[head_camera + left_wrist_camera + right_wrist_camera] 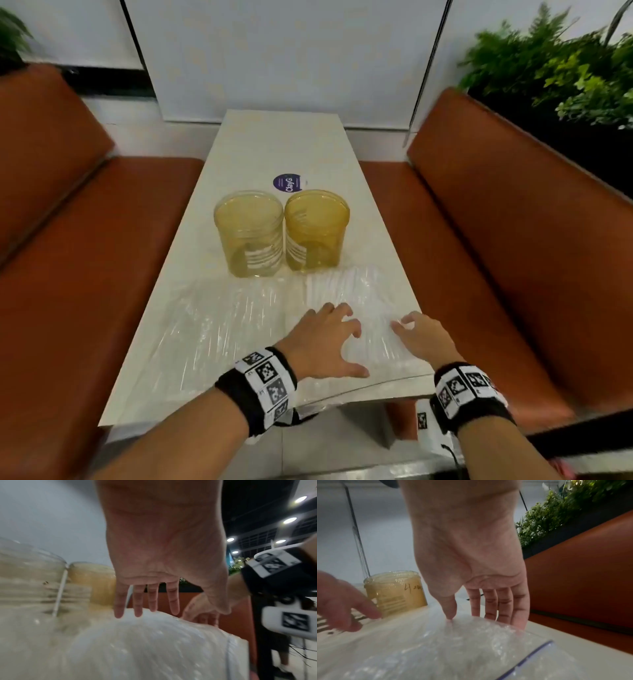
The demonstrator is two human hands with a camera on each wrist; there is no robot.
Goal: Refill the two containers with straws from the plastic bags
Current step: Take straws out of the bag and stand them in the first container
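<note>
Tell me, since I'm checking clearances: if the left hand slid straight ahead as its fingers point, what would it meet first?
Probably the right-hand straw bag under its fingertips; beyond that, the darker container, though depth is unclear.

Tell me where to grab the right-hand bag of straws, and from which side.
Take the right bag at its near end, by the zip strip at the table edge, coming from above. It lies flat with its straws pointing toward the jars, so the mouth is likely nearest you. The left hand and right hand both hover open over it, neither gripping.
</note>
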